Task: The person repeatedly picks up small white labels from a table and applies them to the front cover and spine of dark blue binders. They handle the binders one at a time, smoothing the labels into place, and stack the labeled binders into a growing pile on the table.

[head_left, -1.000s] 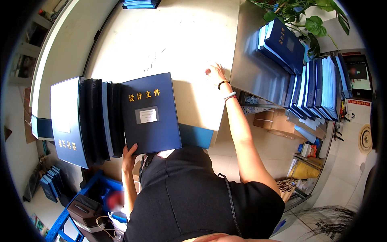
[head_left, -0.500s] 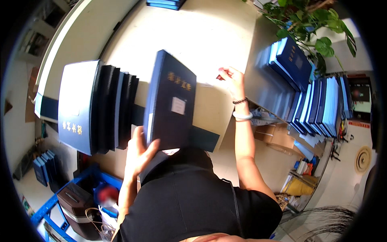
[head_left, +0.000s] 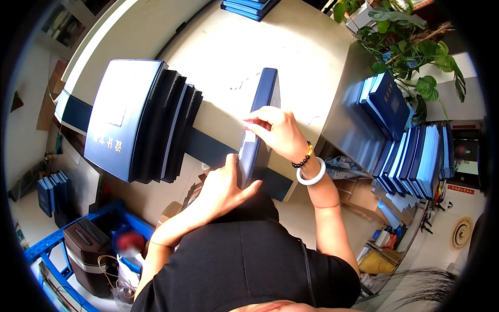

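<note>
A dark blue file box point(head_left: 266, 87) stands on edge at the near side of the table, its narrow spine turned up toward me. My left hand point(head_left: 224, 183) grips its lower end, thumb on one side and fingers on the other. Against the spine my right hand point(head_left: 279, 132) is closed in a pinch, just above a small white label point(head_left: 250, 137). Whatever those fingertips hold, if anything, is too small to make out. Close on the left, a row of similar file boxes point(head_left: 127, 106) leans together, the end one showing its cover with gold lettering.
Blue file boxes point(head_left: 249, 7) lie at the table's point(head_left: 306, 57) far edge. More stand at the right point(head_left: 410, 156), beside a leafy plant point(head_left: 426, 57). A blue metal frame point(head_left: 44, 244) and a brown bin point(head_left: 86, 255) stand at lower left.
My right hand has come in from the right onto the box's spine. The file box has turned from showing its front cover to showing its spine. My left hand still grips its lower end.
</note>
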Demonstrator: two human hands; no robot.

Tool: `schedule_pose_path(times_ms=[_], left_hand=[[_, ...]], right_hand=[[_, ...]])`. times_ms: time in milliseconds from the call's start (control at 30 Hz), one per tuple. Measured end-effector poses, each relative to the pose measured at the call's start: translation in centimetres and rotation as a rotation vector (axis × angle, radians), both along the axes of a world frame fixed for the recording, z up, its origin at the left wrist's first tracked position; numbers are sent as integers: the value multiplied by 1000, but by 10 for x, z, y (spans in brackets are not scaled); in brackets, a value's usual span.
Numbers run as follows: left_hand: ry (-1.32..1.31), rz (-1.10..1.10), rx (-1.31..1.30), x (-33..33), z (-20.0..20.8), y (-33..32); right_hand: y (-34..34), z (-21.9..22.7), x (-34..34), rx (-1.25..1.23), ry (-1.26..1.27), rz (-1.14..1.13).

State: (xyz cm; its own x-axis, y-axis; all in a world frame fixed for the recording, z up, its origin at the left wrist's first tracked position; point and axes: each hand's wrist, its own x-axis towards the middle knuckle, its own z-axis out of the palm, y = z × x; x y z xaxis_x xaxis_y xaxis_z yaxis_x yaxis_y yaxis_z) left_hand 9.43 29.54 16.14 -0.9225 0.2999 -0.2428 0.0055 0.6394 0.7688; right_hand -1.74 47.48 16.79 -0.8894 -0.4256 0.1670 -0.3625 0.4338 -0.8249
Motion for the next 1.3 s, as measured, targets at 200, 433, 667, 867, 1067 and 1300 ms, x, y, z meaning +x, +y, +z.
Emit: schedule_pose_path(times_ms=[200, 433, 667, 867, 1067, 1300], left_hand=[[-6, -15, 23, -2, -1, -3], [-14, -22, 5, -5, 0, -4], [49, -63, -1, -8, 5, -4], [47, -71, 1, -8, 4, -3], [41, -68, -15, -8, 5, -3], [25, -77, -15, -9, 6, -2]], right_hand=[[0, -1, 5, -3, -203, -84], [-1, -2, -1, -49, -323, -16], [-5, 2, 16, 87, -105, -120], [-6, 1, 32, 75, -104, -183], [-12, -5, 42, 28, -106, -289], [-11, -1, 49, 49, -88, -357]])
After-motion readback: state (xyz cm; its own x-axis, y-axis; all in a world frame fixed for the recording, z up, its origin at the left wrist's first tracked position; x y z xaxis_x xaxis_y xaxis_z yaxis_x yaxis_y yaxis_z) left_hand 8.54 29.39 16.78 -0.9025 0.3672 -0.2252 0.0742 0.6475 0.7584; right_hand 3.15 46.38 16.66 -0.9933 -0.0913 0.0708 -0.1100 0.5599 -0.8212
